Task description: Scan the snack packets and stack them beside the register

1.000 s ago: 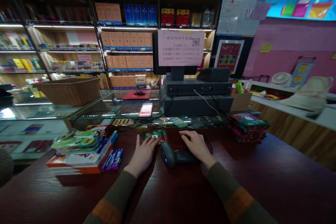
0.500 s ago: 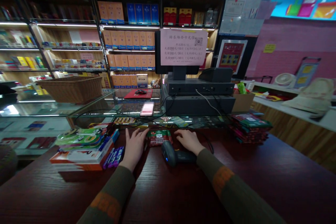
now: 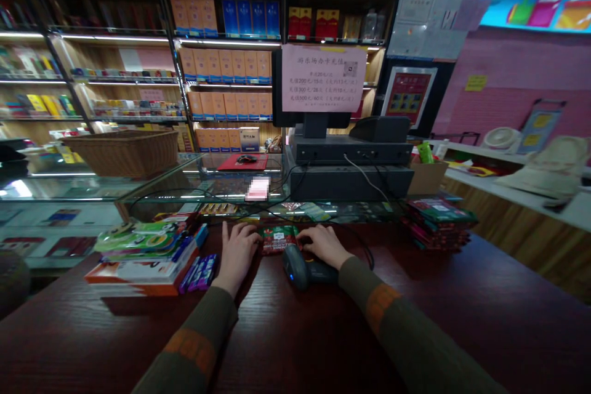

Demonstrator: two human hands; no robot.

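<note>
A small red and green snack packet (image 3: 279,240) lies flat on the dark wooden counter between my two hands. My left hand (image 3: 238,251) rests palm down at its left, fingers spread, with the fingertips close to its edge. From the right, my right hand (image 3: 325,245) reaches the packet's right edge with loosely bent fingers; they seem to touch it, but a firm grip does not show. Just below the packet, a black barcode scanner (image 3: 297,268) with a blue light lies on its side, its handle partly under my right wrist.
At left lie stacked boxes and green packs (image 3: 141,252) with purple bars (image 3: 199,273) beside them. A pile of similar packets (image 3: 438,223) sits at right. Behind are a glass case with cables, a cash register (image 3: 351,175) and a wicker basket (image 3: 122,152).
My right hand has moved left to the packet's right edge. My left hand stays at the packet's left side, its fingers slightly more bent. The packet and scanner have hardly moved.
</note>
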